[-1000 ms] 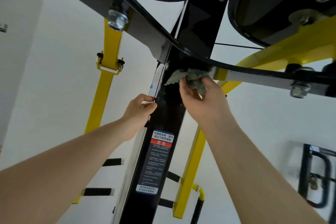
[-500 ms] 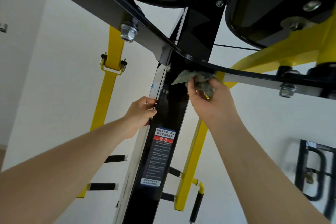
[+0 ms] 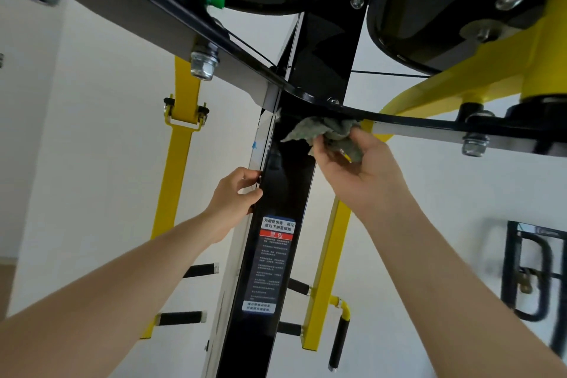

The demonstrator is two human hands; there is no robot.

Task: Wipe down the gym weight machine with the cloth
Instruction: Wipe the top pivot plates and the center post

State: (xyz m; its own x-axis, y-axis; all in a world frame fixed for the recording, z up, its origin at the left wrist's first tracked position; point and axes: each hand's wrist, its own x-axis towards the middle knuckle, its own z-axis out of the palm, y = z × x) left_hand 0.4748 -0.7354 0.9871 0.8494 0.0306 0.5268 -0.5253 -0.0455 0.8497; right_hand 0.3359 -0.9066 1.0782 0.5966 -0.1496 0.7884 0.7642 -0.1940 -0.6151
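Seen from below, the gym weight machine's black upright column (image 3: pixel 283 181) rises through the middle of the frame to meet a curved black plate (image 3: pixel 399 123) crossing the upper half. The right hand (image 3: pixel 362 169), right of centre, grips a bunched grey-green cloth (image 3: pixel 325 132) with curled fingers and presses it against the top of the column, just under that plate. The left hand (image 3: pixel 236 190), just left of centre, grips the column's left edge, fingers curled round it, above a warning sticker (image 3: pixel 271 264). Yellow bars (image 3: pixel 181 144) with black grips flank the column, and large bolts (image 3: pixel 202 63) show beneath the plate.
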